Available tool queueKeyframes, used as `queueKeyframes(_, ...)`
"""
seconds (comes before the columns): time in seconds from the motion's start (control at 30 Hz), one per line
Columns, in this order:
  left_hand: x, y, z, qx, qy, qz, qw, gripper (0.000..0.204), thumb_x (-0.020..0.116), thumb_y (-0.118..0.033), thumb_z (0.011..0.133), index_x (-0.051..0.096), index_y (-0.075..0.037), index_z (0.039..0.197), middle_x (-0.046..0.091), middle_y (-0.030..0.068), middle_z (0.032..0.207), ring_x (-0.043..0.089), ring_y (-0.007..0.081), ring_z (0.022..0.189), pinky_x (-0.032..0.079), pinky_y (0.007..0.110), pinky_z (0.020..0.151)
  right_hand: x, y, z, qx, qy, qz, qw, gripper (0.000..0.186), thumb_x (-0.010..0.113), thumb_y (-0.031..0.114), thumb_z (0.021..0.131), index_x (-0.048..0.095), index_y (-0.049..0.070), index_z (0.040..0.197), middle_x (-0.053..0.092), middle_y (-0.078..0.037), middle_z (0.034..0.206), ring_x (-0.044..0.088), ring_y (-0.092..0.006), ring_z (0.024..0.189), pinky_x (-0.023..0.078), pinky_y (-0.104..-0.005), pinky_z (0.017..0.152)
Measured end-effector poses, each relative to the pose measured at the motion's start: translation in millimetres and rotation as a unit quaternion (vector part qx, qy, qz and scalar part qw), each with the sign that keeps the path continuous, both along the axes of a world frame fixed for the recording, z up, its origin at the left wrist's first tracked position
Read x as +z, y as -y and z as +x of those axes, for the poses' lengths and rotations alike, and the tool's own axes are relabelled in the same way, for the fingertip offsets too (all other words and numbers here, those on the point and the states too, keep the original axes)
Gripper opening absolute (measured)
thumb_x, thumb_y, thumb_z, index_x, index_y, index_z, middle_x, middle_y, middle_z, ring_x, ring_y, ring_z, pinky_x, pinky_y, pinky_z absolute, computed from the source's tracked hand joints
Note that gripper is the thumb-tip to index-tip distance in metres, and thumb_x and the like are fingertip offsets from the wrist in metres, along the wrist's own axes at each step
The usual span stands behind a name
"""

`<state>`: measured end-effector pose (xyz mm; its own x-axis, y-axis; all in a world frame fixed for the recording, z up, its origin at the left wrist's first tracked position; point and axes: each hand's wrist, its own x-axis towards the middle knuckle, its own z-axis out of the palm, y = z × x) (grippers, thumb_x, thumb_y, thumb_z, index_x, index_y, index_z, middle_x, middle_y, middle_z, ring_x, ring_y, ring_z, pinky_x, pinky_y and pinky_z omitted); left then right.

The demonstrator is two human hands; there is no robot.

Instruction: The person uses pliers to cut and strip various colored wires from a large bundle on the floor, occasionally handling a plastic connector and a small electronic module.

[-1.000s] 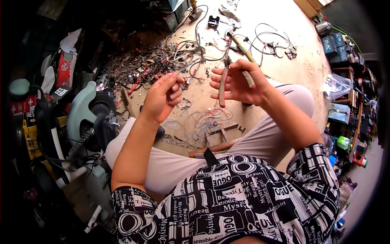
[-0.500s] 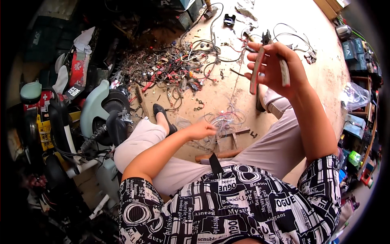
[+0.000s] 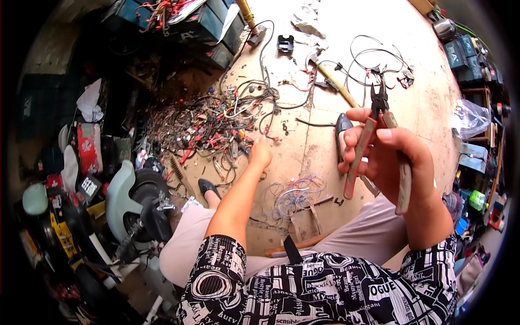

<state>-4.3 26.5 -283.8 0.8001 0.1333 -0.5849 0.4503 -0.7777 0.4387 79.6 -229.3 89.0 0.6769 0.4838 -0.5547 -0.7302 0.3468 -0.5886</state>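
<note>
Just moved the left hand (image 3: pixel 261 152) from the thin-wire tangle (image 3: pixel 300 197), lower centre, to the scrap pile (image 3: pixel 216 130), left of centre, likely within picking reach, cannot tell if grasping, while holding splayed pliers (image 3: pixel 363 146) right of centre in the right hand (image 3: pixel 387 169).

From my end I make out white lettering across the black shirt (image 3: pixel 346 279), pale letters on the dark bin (image 3: pixel 189 44) and teal bin (image 3: pixel 458 60), white characters on the black box (image 3: pixel 89 186), and a white cross on the red pack (image 3: pixel 88 142).

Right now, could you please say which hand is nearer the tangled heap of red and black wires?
Left: the left hand is at the near right edge of the heap; the right hand, holding red-and-grey pliers, is farther right.
</note>
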Motion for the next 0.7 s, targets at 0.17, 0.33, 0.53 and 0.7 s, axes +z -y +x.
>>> queueKeyframes(0.17, -25.9, -19.2, 11.8, 0.018, -0.034, 0.059, 0.998, 0.055, 0.059, -0.017, 0.083, 0.040, -0.011, 0.134, 0.048, 0.0186, 0.129, 0.050, 0.0365, 0.116, 0.042, 0.043, 0.095, 2.5, -3.4, 7.9, 0.003, 0.011, 0.004, 1.000, 0.052, 0.048, 0.022, 0.086, 0.039, -0.005, 0.130, 0.058, -0.012, 0.102, 0.059, -0.0201, 0.091, 0.045, -0.0343, 0.085)
queueKeyframes(0.33, 13.7, -57.6, 30.0, 0.001, 0.100, 0.042, 0.994, 0.021, 0.055, -0.021, 0.087, 0.064, -0.003, 0.090, 0.063, 0.0171, 0.095, 0.059, 0.0365, 0.092, 0.046, 0.044, 0.082, -0.1, -3.9, 7.1, 0.010, -0.004, -0.002, 1.000, 0.051, 0.048, 0.022, 0.086, 0.039, -0.004, 0.129, 0.057, -0.011, 0.101, 0.058, -0.0194, 0.091, 0.046, -0.0344, 0.084)
queueKeyframes(0.53, 177.0, -160.1, 59.0, 0.145, 0.401, -0.055, 0.903, 0.022, 0.048, -0.015, 0.092, 0.060, -0.002, 0.078, 0.055, 0.0040, 0.068, 0.054, 0.0164, 0.062, 0.045, 0.032, 0.059, -2.6, -12.4, -4.5, 0.060, 0.000, 0.016, 0.998, 0.048, 0.051, 0.017, 0.085, 0.041, -0.002, 0.127, 0.056, -0.006, 0.094, 0.057, -0.0162, 0.085, 0.049, -0.0315, 0.077)
queueKeyframes(0.7, 348.5, -181.8, 31.6, 0.327, 0.483, -0.262, 0.769, 0.021, 0.049, -0.023, 0.096, 0.058, -0.007, 0.087, 0.040, -0.0057, 0.065, 0.032, 0.0018, 0.055, 0.031, 0.020, 0.049, -15.3, -25.7, -14.8, 0.072, 0.018, 0.022, 0.997, 0.042, 0.051, 0.011, 0.082, 0.043, -0.001, 0.122, 0.055, -0.005, 0.086, 0.057, -0.0164, 0.077, 0.048, -0.0301, 0.072)
